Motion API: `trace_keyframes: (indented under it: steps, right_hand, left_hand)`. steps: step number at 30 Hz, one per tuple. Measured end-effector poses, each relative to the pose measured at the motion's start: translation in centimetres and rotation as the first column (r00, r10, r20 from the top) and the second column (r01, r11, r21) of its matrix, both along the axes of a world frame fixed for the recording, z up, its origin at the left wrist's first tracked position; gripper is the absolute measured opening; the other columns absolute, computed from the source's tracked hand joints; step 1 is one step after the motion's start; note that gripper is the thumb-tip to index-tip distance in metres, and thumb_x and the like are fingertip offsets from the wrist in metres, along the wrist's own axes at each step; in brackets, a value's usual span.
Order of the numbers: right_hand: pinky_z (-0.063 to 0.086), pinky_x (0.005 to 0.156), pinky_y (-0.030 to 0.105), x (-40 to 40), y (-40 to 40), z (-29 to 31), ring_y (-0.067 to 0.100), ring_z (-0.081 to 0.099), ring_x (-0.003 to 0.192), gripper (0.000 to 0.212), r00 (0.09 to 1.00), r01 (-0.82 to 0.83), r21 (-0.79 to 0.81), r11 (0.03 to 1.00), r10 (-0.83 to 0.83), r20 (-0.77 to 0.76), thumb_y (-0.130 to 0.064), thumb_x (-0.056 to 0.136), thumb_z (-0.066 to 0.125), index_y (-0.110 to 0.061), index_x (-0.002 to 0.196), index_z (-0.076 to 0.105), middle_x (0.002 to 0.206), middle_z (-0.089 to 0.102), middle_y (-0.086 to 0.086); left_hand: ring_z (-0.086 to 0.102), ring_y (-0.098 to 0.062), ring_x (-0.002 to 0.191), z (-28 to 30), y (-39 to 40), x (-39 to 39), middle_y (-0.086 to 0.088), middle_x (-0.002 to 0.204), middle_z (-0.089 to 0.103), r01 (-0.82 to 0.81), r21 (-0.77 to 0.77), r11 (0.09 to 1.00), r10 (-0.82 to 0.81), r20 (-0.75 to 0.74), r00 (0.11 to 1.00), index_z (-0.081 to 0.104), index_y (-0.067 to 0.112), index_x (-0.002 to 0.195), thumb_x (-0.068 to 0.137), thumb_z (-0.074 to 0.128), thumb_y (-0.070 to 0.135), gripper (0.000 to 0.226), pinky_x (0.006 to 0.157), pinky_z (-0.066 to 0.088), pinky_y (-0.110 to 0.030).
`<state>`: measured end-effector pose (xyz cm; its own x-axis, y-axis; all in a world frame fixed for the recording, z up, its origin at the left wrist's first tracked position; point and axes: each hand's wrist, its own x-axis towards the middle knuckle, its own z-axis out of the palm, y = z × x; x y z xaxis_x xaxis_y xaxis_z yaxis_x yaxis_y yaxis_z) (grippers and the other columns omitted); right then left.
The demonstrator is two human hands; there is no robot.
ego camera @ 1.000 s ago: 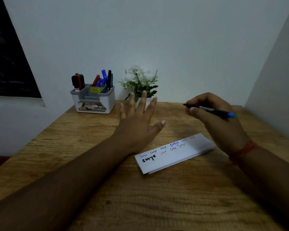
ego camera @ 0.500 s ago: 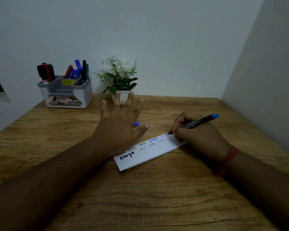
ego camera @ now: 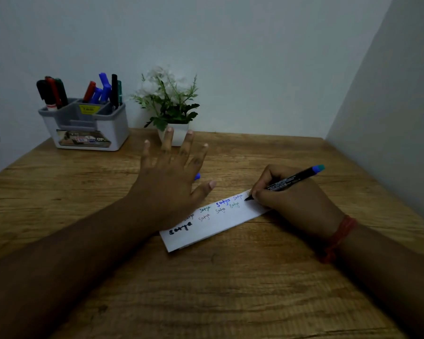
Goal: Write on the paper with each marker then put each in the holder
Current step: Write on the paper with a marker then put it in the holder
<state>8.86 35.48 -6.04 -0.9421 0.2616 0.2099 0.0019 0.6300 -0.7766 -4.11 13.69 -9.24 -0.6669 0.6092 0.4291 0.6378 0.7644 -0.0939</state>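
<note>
A folded white paper (ego camera: 228, 222) lies slantwise mid-table, with several small words written on it in different colours. My right hand (ego camera: 294, 199) grips a black marker (ego camera: 289, 180) with a blue-green end; its tip touches the paper's far right end. My left hand (ego camera: 171, 177) is spread with straight fingers, its heel resting on the paper's left end. A small blue cap (ego camera: 197, 176) peeks out on the table between thumb and fingers. The grey and white holder (ego camera: 88, 128) stands at the back left, with several markers (ego camera: 103, 90) upright in it.
A small potted plant (ego camera: 171, 106) in a white pot stands against the back wall, right of the holder and just beyond my left fingertips. A wall runs along the table's right side. Bare wooden table (ego camera: 230, 289) stretches in front of the paper.
My right hand came down from above the table and set the marker tip on the paper's right end. The left hand stayed spread over the paper's left end. The view shifted right.
</note>
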Motion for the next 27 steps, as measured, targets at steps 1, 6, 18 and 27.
trace_keyframes:
  steps: [1,6,18,27]
  right_hand:
    - [0.058,0.076,0.034,-0.03,-0.02,-0.02,0.004,0.07,0.083,0.006,1.0,0.002,-0.001,1.0,-0.002,0.004,-0.015,0.083,0.073,-0.017,0.078,0.072,0.087,0.077,-0.008]
    - [0.059,0.078,0.037,0.06,-0.07,0.03,0.004,0.071,0.084,0.007,1.0,-0.007,-0.006,1.0,0.007,0.011,-0.014,0.083,0.073,-0.017,0.077,0.071,0.088,0.077,-0.007]
    - [0.059,0.075,0.039,-0.13,0.05,0.17,0.013,0.071,0.086,0.005,0.999,0.022,-0.015,1.0,-0.021,0.024,-0.013,0.083,0.072,-0.014,0.078,0.071,0.088,0.077,-0.001]
    - [0.054,0.061,0.019,-0.37,0.31,-0.17,0.005,0.069,0.081,0.008,0.999,0.038,0.006,0.999,-0.038,-0.013,-0.012,0.084,0.072,-0.016,0.076,0.07,0.084,0.076,-0.007]
  left_hand:
    - [-0.025,-0.03,0.148,0.03,0.0,0.02,0.001,0.164,-0.017,0.001,0.0,1.0,-0.001,0.001,1.0,-0.008,0.034,0.155,0.088,-0.007,0.076,0.08,0.115,-0.003,-0.066]
    - [-0.028,-0.029,0.146,0.03,-0.04,0.06,0.002,0.164,-0.021,0.002,0.0,1.0,-0.002,0.013,1.0,-0.01,0.035,0.155,0.087,-0.007,0.076,0.08,0.115,-0.005,-0.066]
    - [-0.028,-0.03,0.147,0.03,-0.03,0.05,0.002,0.163,-0.021,-0.005,-0.02,1.0,0.005,0.009,1.0,-0.01,0.035,0.155,0.087,-0.006,0.075,0.079,0.115,-0.005,-0.066]
    - [-0.028,-0.03,0.147,0.01,-0.04,0.03,0.002,0.163,-0.022,-0.01,-0.025,1.0,0.01,-0.001,1.0,-0.009,0.035,0.155,0.088,-0.005,0.075,0.078,0.115,-0.003,-0.066]
